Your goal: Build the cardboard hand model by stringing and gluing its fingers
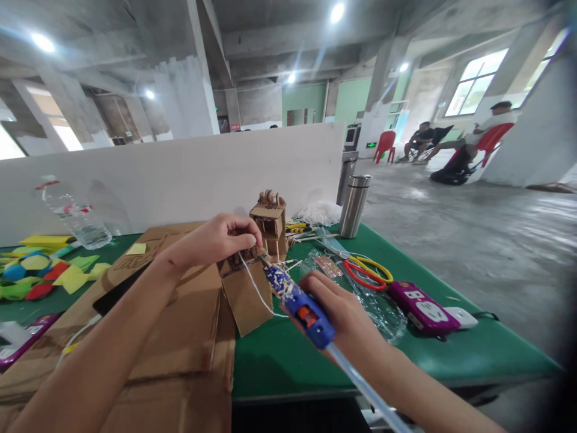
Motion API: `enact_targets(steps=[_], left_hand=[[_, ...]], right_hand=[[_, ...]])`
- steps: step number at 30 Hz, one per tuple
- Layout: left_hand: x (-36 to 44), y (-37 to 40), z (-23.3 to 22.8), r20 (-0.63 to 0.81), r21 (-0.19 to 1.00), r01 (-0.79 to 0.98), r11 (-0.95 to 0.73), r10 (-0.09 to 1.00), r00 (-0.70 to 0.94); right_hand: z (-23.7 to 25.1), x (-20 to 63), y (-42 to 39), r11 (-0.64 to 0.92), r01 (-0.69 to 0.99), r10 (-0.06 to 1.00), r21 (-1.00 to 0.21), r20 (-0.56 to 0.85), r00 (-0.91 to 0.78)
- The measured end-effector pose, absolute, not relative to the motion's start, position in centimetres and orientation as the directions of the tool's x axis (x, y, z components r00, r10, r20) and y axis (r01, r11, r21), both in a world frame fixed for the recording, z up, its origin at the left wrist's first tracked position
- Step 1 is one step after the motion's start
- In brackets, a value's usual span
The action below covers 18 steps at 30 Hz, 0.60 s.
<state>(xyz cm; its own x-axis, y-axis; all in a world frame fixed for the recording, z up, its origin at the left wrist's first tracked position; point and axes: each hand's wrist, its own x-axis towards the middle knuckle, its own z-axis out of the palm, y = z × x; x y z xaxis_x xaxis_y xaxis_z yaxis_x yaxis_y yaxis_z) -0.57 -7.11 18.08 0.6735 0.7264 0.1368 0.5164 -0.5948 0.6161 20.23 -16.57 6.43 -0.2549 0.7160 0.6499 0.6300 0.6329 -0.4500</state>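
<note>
My left hand (229, 236) is closed in a pinch over the top of a small cardboard model (247, 299); what lies between the fingertips is hidden. A white string (255, 282) hangs from under that hand and curves down to the right. In my right hand (336, 304) is a blue glue gun (293, 294), a long clear glue stick jutting from its back. Pale bits cling to the gun's front, and its nozzle points at the model just below my left fingertips. Directly behind stands a taller cardboard tower (269, 211) with rounded pieces on top.
Flat cardboard (180, 337) covers the left of the green table (288, 367). On the right lie scissors (367, 273), a purple power strip (424, 308) and clear plastic wrap. A steel flask (355, 207) stands behind, a water bottle (74, 213) at left. A white panel (202, 180) borders the back.
</note>
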Motion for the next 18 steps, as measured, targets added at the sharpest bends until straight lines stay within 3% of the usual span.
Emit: enact_targets(steps=[4,7,9,11,14,18], left_hand=[[-0.6,-7.1,18.1,0.139,0.617,0.518,-0.592,0.73,0.669],[-0.6,-7.1,18.1,0.127,0.624,0.519,-0.584,0.732,0.669],[-0.6,-7.1,18.1,0.121,0.622,0.524,-0.582,0.733,0.67],[-0.7,-7.1,18.1,0.121,0.619,0.525,-0.584,0.731,0.671],[-0.8,-7.1,18.1,0.119,0.623,0.523,-0.582,0.731,0.672],[-1.1,-6.9,18.0,0.118,0.621,0.528,-0.579,0.735,0.668]], right_hand=[[6.3,20.7,-16.7,0.613,0.774,0.629,-0.16,0.691,-0.356],[6.1,21.2,-16.7,0.596,0.796,0.609,-0.105,0.706,-0.362],[5.9,21.8,-16.4,0.58,0.79,0.65,-0.2,0.699,-0.3],[5.8,22.7,-15.7,0.54,0.731,0.739,-0.416,0.65,-0.176],[6.0,25.0,-14.5,0.327,0.534,0.915,-0.78,0.403,0.028],[7.2,28.6,-13.3,0.047,0.263,0.99,-0.964,0.081,0.119]])
